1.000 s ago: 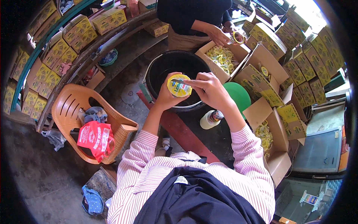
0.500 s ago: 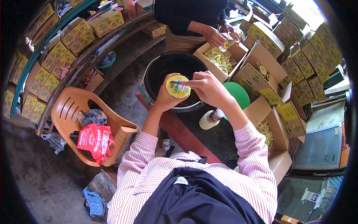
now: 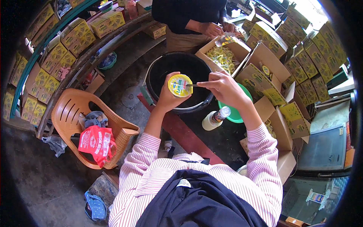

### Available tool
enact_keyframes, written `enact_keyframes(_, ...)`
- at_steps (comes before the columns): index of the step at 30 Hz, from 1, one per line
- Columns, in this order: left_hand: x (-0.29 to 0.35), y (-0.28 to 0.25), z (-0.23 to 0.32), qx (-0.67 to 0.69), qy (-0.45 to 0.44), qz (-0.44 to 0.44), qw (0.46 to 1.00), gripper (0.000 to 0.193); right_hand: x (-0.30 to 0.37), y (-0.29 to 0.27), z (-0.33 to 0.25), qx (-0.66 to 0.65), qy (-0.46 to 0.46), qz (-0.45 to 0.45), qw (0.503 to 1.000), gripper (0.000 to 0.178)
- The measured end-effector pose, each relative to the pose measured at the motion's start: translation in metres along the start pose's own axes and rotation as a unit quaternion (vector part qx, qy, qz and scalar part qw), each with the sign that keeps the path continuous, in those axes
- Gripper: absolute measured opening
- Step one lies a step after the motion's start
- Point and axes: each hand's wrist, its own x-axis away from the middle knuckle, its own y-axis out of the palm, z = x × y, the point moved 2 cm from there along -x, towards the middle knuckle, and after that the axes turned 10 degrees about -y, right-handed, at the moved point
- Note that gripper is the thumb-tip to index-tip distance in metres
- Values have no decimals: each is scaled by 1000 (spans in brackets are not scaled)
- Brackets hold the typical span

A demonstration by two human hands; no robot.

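Several yellow cartons (image 3: 53, 55) in the upper left of the frame, stacked in tiers, presumably to save room. Below them, at the left, a tan plastic armchair (image 3: 113, 120), with a red plastic bag (image 3: 97, 142) lying on the seat, perhaps as a handy resting place. Just above the frame's centre, in the left hand (image 3: 166, 97), a yellow-lidded cup (image 3: 180, 86), gripped around the sides by curled fingers, lid toward the camera, apparently to leave the top free. Behind it in view, a black tub (image 3: 177, 60), probably placed for easy reach. At the lid's right edge, a small knife (image 3: 191, 85), held in the right hand (image 3: 224, 90) with closed fingers, index stretched toward the blade, seemingly for fine control; cannot tell whether touching the lid. Lower, a pale bottle (image 3: 209, 122). At upper centre-right, a co-worker's hands (image 3: 211, 29) over a cardboard box (image 3: 206, 59) of yellow strips (image 3: 224, 56), likely set close for convenience. Right of the bottle, a green basin (image 3: 233, 115), partly behind the forearm. In the upper right, more stacked cartons (image 3: 325, 53).
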Motion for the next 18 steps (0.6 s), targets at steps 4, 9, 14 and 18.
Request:
enact_keyframes(4,-1,-1,-5,12,3,-27,1000,76,3,-7,3,33,2,5,999,31)
enact_keyframes(9,-3,-4,-10,50,17,-7,999,74,7,-18,14,65,45,19,997,29)
enact_keyframes(14,-5,0,-11,-3,12,73,997,77,0,-10,5,-21,126,141,982,25)
enact_keyframes(18,-8,-5,-18,-39,15,81,996,83,-16,13,-16,-68,133,188,971,22)
